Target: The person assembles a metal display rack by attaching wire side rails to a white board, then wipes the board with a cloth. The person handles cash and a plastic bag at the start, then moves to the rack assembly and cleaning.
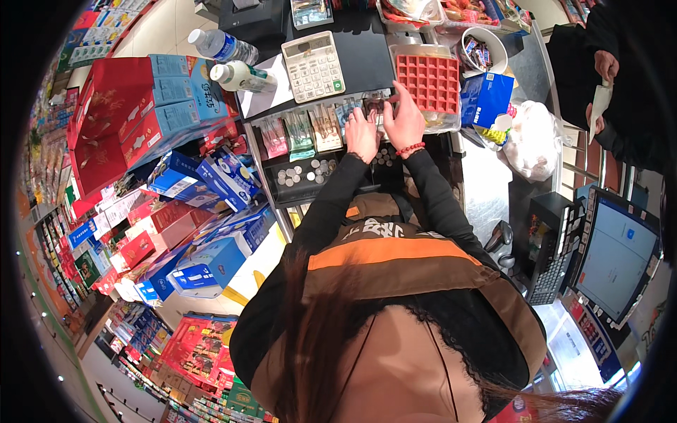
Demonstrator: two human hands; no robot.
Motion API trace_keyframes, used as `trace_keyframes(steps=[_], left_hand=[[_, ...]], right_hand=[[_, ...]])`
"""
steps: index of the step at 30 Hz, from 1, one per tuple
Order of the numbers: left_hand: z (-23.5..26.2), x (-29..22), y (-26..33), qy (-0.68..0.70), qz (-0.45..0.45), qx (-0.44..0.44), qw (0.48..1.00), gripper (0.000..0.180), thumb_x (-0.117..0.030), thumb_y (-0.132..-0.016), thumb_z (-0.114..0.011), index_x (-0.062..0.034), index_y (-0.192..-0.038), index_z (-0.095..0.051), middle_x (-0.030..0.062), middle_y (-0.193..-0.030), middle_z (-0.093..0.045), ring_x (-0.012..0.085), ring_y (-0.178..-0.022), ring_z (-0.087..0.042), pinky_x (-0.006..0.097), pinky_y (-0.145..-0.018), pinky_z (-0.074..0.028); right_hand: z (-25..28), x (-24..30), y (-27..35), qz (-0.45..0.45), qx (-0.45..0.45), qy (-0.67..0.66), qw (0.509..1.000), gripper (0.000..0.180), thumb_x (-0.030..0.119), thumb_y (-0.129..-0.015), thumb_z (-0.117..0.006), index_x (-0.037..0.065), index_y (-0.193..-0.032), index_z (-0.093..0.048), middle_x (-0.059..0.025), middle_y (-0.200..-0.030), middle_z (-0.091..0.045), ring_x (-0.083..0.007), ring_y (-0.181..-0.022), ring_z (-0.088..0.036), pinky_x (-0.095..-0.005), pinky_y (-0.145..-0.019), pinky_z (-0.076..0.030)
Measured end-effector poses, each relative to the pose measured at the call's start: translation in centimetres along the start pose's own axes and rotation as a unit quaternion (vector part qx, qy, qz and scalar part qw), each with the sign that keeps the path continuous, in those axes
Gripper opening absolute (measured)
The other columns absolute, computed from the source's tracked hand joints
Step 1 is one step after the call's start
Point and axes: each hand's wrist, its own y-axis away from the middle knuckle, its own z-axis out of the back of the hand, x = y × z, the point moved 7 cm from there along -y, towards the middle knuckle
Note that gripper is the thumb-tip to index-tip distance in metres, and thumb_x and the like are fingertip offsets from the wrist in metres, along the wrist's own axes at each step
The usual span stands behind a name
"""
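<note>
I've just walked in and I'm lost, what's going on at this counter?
A person's left hand and right hand are at the banknotes in an open cash drawer, with coins nearer the body. Whether either grips a note is unclear. A calculator lies beyond; to the right, another person holds something pale.

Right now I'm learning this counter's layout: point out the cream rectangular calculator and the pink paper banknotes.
Cream rectangular calculator (pixel 315 70): head view, on its keypad.
Pink paper banknotes (pixel 274 139): head view, on their visible face.
</note>
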Motion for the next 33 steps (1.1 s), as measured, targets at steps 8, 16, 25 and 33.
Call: trace_keyframes(steps=[8,16,25,33], left_hand=[[14.3,3.7,2.5,0.166,0.160,0.046,0.972,0.040,-0.031,-0.089,-0.067,-0.0079,-0.122,-0.065,0.0121,-0.079,-0.065,0.0272,-0.073,-0.066,0.041,-0.067,-0.052],[34.8,6.2,-16.7,-0.044,-0.178,-0.137,0.973,0.030,-0.022,-0.091,-0.065,-0.0141,-0.120,-0.063,0.0072,-0.109,-0.065,0.0264,-0.086,-0.066,0.037,-0.069,-0.052],[25.3,17.6,-32.8,-0.298,-0.189,0.237,0.905,0.046,-0.030,-0.056,-0.084,-0.0122,-0.094,-0.066,0.0116,-0.096,-0.067,0.0312,-0.090,-0.066,0.042,-0.076,-0.054],[33.7,12.2,-28.6,-0.387,-0.148,-0.008,0.910,0.008,-0.011,-0.077,-0.066,-0.0077,-0.084,-0.062,0.0146,-0.083,-0.068,0.0379,-0.081,-0.067,0.050,-0.068,-0.051]], right_hand=[[4.5,-2.6,5.5,0.071,0.128,0.013,0.989,0.021,0.024,-0.088,-0.065,0.005,-0.080,-0.067,-0.0132,-0.083,-0.058,-0.0355,-0.083,-0.059,-0.0467,-0.074,-0.048],[-2.2,-11.8,12.7,-0.337,0.334,-0.192,0.859,0.079,0.077,-0.085,-0.052,0.000,-0.080,-0.068,-0.0104,-0.070,-0.062,-0.0188,-0.066,-0.059,-0.0333,-0.064,-0.045],[-5.9,-5.5,5.1,-0.309,0.281,-0.556,0.719,0.085,0.055,-0.093,-0.061,0.026,-0.159,-0.017,-0.0034,-0.145,-0.048,-0.0155,-0.105,-0.052,-0.0266,-0.081,-0.044],[2.6,-7.2,4.6,-0.243,0.225,-0.473,0.816,0.045,0.035,-0.099,-0.060,0.009,-0.135,-0.054,0.0010,-0.110,-0.064,-0.0069,-0.087,-0.059,-0.0227,-0.074,-0.048]])
